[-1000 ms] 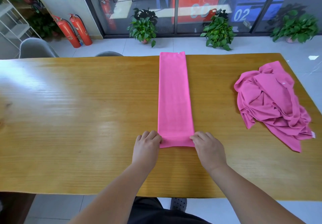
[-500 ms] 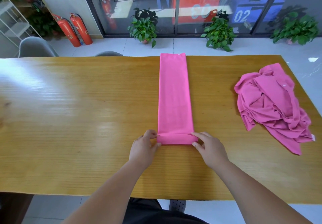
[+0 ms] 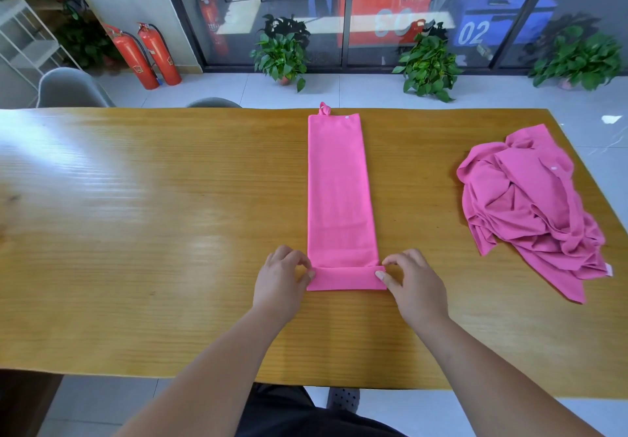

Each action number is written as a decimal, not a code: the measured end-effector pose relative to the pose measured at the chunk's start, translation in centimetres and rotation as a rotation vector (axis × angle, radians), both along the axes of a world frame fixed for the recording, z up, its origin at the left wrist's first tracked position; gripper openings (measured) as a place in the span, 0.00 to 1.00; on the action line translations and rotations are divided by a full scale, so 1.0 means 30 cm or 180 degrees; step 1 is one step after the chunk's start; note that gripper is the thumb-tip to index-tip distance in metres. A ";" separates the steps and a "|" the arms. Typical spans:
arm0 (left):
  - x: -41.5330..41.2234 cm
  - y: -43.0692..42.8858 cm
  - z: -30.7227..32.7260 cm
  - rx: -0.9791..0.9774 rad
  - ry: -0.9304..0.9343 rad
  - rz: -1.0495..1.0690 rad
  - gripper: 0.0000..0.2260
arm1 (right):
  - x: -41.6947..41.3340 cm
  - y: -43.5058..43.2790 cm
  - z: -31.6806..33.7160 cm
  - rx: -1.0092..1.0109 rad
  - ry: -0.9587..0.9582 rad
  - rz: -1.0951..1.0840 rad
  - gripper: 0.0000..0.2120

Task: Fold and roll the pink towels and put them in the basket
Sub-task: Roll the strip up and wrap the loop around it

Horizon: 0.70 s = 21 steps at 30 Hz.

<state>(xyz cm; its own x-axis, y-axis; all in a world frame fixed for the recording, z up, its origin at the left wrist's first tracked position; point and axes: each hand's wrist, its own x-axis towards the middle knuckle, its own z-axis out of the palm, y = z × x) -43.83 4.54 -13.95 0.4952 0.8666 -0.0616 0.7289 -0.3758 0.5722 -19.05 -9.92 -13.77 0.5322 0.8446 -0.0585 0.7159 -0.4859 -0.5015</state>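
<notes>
The pink towel (image 3: 339, 199) lies as a long narrow strip down the middle of the wooden surface (image 3: 153, 233), with its near end turned over into a flat first fold. The left hand (image 3: 280, 283) pinches the left end of that fold with curled fingers, and the right hand (image 3: 413, 287) pinches the right end between thumb and fingers. A crumpled heap of towels (image 3: 530, 205) sits well apart to the right.
</notes>
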 end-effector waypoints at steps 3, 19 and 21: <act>0.014 -0.019 -0.039 0.0885 0.0244 -0.0417 0.09 | -0.022 0.018 -0.019 0.0275 -0.0578 0.0295 0.02; -0.012 -0.016 -0.026 0.0078 0.0391 -0.0215 0.21 | 0.043 0.040 -0.053 -0.0274 -0.0256 0.0842 0.24; -0.010 -0.006 -0.013 -0.0503 0.0029 0.0028 0.20 | 0.050 0.043 -0.030 -0.0331 0.0244 0.0682 0.23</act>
<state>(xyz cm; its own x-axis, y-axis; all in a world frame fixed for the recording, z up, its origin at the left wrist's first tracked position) -44.12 4.37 -14.34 0.4864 0.8501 -0.2019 0.7372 -0.2753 0.6170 -17.56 -8.64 -14.66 0.3322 0.9250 -0.1843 0.7699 -0.3788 -0.5137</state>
